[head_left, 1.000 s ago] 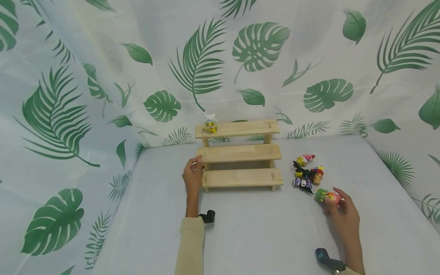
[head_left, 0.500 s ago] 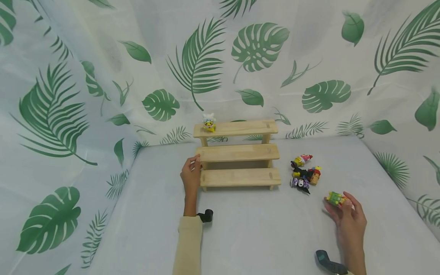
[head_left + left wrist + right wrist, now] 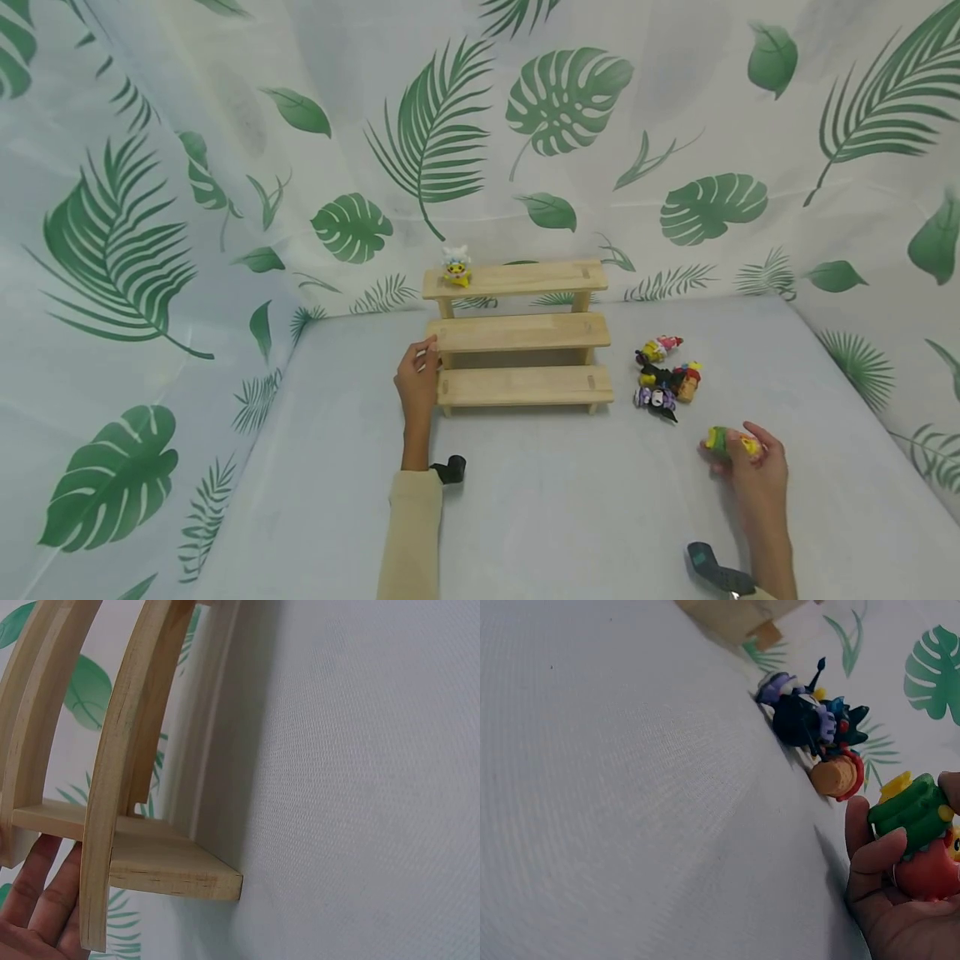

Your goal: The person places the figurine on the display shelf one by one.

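At the left end of a three-tier wooden shelf stand (image 3: 525,333), my left hand (image 3: 417,375) touches the side near the middle tier; in the left wrist view its fingers (image 3: 54,900) reach behind the wooden upright. My right hand (image 3: 759,475) holds a small toy figure (image 3: 731,443) over the table at the right. The right wrist view shows the figure's green part (image 3: 915,814), a yellow piece on it and a red-pink rounded part, with fingers and thumb around it. A white-and-yellow figure (image 3: 456,268) stands on the top tier's left end.
Several figures lie in a cluster right of the stand, among them a purple-and-black one (image 3: 657,402), a red-and-tan one (image 3: 687,382) and a pink-and-yellow one (image 3: 660,348). A leaf-print cloth (image 3: 585,200) rises behind the white table (image 3: 555,500).
My right hand has drawn the figure slightly toward me and to the right, away from the cluster, turning it in the fingers. The left hand stays at the stand.
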Motion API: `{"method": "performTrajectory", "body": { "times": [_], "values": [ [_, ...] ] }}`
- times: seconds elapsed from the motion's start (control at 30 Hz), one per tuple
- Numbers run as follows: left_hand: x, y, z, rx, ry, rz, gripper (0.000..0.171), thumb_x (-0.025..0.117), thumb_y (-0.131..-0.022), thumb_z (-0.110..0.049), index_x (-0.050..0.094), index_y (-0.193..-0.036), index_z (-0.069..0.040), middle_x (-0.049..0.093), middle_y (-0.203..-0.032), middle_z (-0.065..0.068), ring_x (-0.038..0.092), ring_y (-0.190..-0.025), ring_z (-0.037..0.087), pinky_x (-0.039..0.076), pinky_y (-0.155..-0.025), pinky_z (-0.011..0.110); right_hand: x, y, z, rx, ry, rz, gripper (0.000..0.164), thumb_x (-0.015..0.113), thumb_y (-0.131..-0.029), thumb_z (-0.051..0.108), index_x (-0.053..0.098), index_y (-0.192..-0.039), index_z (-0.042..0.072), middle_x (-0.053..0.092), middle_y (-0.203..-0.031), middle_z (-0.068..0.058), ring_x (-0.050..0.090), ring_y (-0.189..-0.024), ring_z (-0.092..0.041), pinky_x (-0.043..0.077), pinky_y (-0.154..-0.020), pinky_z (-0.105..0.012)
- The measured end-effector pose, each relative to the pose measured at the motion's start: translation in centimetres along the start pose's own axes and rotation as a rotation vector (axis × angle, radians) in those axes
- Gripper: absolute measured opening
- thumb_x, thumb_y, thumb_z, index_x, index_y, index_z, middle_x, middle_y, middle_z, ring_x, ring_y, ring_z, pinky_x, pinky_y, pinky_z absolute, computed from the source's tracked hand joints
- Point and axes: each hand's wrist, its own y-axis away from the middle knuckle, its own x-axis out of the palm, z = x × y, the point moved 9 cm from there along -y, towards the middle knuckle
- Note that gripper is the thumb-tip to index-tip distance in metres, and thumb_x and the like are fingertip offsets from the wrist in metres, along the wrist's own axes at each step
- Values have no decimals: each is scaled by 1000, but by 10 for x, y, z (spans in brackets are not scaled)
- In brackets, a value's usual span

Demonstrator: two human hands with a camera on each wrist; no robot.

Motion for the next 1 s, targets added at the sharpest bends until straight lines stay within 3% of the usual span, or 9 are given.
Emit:
{"method": "performTrajectory", "body": {
  "times": [0.2, 0.33, 0.47, 0.57, 0.63, 0.7, 0.8, 0.9, 1.0],
  "values": [
    [2, -1, 1, 1, 6, 11, 21, 57, -100, -20, 68, -112, -7, 70, -122, 4, 73, -97, 24, 61, -79, 25, -1, 2, 4, -19, 109, -34, 65, 48, -97, 51, 31, -151, 20, 36, -146, -10, 44, -92, -4, 47, -57, -5],
    [0, 2, -2, -4, 17, 16, 22, 58, -100, -20, 69, -112, -6, 70, -122, 4, 73, -97, 25, 62, -81, 29, -3, 3, 5, -57, 163, -38, 63, 48, -97, 52, 31, -153, 26, 32, -154, -13, 44, -96, -11, 42, -56, 0],
    [0, 3, -2, -16, 13, 21, 22, 58, -100, -21, 69, -112, -6, 70, -122, 4, 72, -98, 25, 62, -83, 33, -5, 4, 6, -82, 179, -44, 71, 51, -96, 52, 19, -156, 30, 30, -154, -16, 43, -105, -21, 40, -55, 0],
    [0, 1, 3, -17, 2, 15, 21, 58, -100, -22, 69, -112, -9, 70, -122, 1, 72, -98, 21, 62, -81, 28, -4, 6, 8, -84, 167, -47, 82, 55, -94, 51, 8, -155, 23, 27, -154, -19, 41, -121, -27, 50, -82, -4],
    [0, 1, 2, -13, 5, 13, 21, 58, -100, -22, 69, -112, -9, 70, -122, 1, 72, -98, 21, 62, -81, 27, -3, 7, 9, -88, 158, -51, 86, 58, -92, 51, 7, -152, 17, 27, -153, -19, 39, -125, -29, 47, -104, -17],
    [1, 1, 1, -11, 5, 10, 21, 58, -100, -21, 69, -112, -9, 70, -122, 2, 73, -97, 22, 62, -80, 27, -1, 8, 10, -88, 146, -53, 85, 60, -91, 51, 11, -150, 14, 27, -154, -18, 36, -131, -29, 41, -112, -21],
    [1, 0, 0, -8, 11, 10, 20, 58, -100, -21, 69, -111, -9, 70, -122, 2, 73, -97, 22, 62, -80, 26, 1, 9, 12, -111, 137, -67, 76, 62, -90, 50, 25, -146, 13, 38, -142, -9, 45, -117, -18, 50, -91, -7],
    [1, 0, 0, -8, 13, 13, 21, 58, -100, -22, 69, -112, -8, 70, -122, 4, 72, -97, 23, 61, -80, 25, 0, 11, 14, -142, 124, -83, 62, 61, -92, 49, 40, -139, 15, 45, -122, 6, 47, -95, -5, 46, -63, 1],
    [1, 1, 0, -13, 12, 14, 22, 57, -100, -22, 68, -112, -8, 70, -122, 4, 72, -98, 22, 61, -80, 24, -1, 14, 16, -171, 126, -95, 52, 57, -95, 47, 46, -136, 16, 43, -109, 17, 46, -83, 1, 45, -58, -1]
  ]
}}
